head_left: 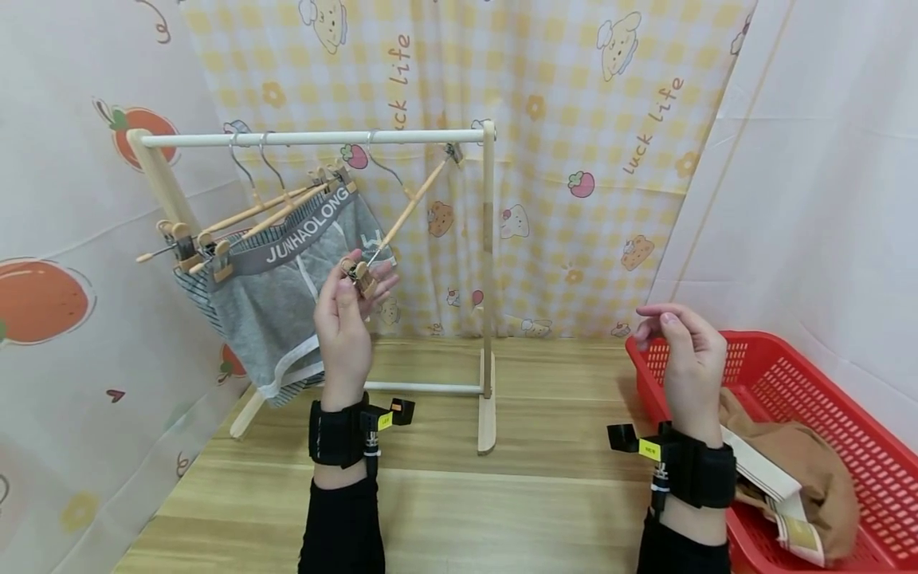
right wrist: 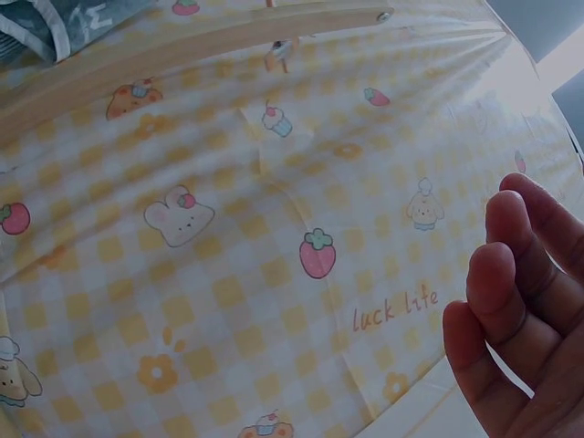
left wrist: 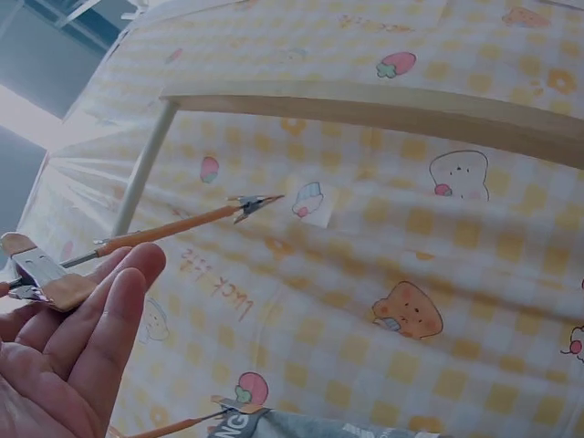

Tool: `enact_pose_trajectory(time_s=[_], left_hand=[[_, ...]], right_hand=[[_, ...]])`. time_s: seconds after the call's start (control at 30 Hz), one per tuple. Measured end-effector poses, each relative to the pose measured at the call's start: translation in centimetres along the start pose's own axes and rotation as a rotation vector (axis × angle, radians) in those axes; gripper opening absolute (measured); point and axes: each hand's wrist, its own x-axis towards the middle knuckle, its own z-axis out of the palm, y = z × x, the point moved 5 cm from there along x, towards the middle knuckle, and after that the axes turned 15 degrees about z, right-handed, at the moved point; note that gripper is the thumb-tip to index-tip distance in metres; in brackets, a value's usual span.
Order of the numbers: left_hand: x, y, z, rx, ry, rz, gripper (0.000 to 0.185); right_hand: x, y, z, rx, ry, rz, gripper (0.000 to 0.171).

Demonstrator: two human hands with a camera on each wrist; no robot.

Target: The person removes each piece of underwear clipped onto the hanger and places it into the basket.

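Note:
My left hand [head_left: 344, 335] is at the near end of a wooden clip hanger [head_left: 412, 206], its thumb and fingers around the hanger's near clip [head_left: 363, 281]. In the left wrist view this clip lies against the fingers [left wrist: 109, 319], which are fairly straight. The hanger hooks over the white rail [head_left: 308, 139] and carries no garment. Grey boxer briefs [head_left: 265, 319] with a lettered waistband hang beside it on another clip hanger, in front of a striped pair [head_left: 197, 296]. My right hand [head_left: 692, 359], fingers loosely bent and holding nothing, is raised by the red basket [head_left: 763, 344].
A wooden rack post [head_left: 488, 239] stands right of the hangers, its foot [head_left: 487, 430] on the wooden table [head_left: 545, 510]. Brown cloth [head_left: 810, 470] with a pale label band lies in the basket. A checked curtain [head_left: 559, 263] hangs close behind the rack.

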Motion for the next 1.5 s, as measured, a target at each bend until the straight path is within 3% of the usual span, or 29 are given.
enact_pose_trajectory(time_s=[0.1,0.2,0.4,0.5,0.57,0.63,0.77,0.87,1.03,1.2,1.3,1.37,1.43,1.47,1.5], left_hand=[[0.1,0.4,-0.1,0.021,0.010,-0.013,0.044],[0.1,1.1,-1.0,0.165,0.074,-0.009,0.044],[0.7,3.3,-5.7,0.491,0.470,0.105,0.039],[1.3,4.3,-7.7,0.624,0.562,0.061,0.048],[1.9,4.7,-8.4,0.638,0.571,0.027,0.051],[2.4,4.7,-8.8,0.569,0.574,-0.004,0.050],[3.1,3.6,-9.5,0.423,0.572,-0.009,0.051],[3.6,2.7,-10.2,0.418,0.554,-0.033,0.051],[4.8,2.7,-10.4,0.477,0.502,-0.061,0.039],[5.9,3.5,-9.8,0.533,0.443,-0.065,0.040],[6.4,3.8,-9.4,0.557,0.409,-0.057,0.045],[6.6,3.7,-9.1,0.558,0.388,-0.046,0.049],[6.7,3.6,-9.0,0.568,0.371,-0.037,0.051],[6.7,3.6,-9.0,0.569,0.366,-0.035,0.052],[6.7,3.5,-9.1,0.570,0.363,-0.034,0.052]], right_hand=[[0.0,0.0,-0.1,-0.005,0.004,-0.004,0.028],[-0.1,0.0,-0.2,-0.016,0.017,0.006,0.029],[-0.2,0.0,-0.1,-0.026,0.009,0.017,0.028],[-0.2,-0.1,0.1,-0.023,-0.001,0.006,0.028],[-0.2,-0.1,0.2,-0.020,-0.004,-0.002,0.028],[-0.2,-0.2,0.2,-0.017,-0.013,-0.010,0.028],[-0.2,-0.2,0.7,0.002,-0.044,-0.021,0.027],[-0.1,0.1,2.0,0.003,-0.076,-0.020,0.027],[0.5,2.5,8.4,-0.090,-0.202,0.111,0.025],[3.2,6.8,15.6,-0.143,-0.290,0.321,0.054],[5.1,8.0,18.3,-0.114,-0.270,0.401,0.067],[6.0,8.3,19.6,-0.085,-0.229,0.404,0.052],[6.6,8.6,20.5,-0.081,-0.165,0.373,0.021],[6.7,8.7,20.8,-0.093,-0.129,0.343,0.021],[6.6,8.9,21.0,-0.103,-0.092,0.316,0.032]])
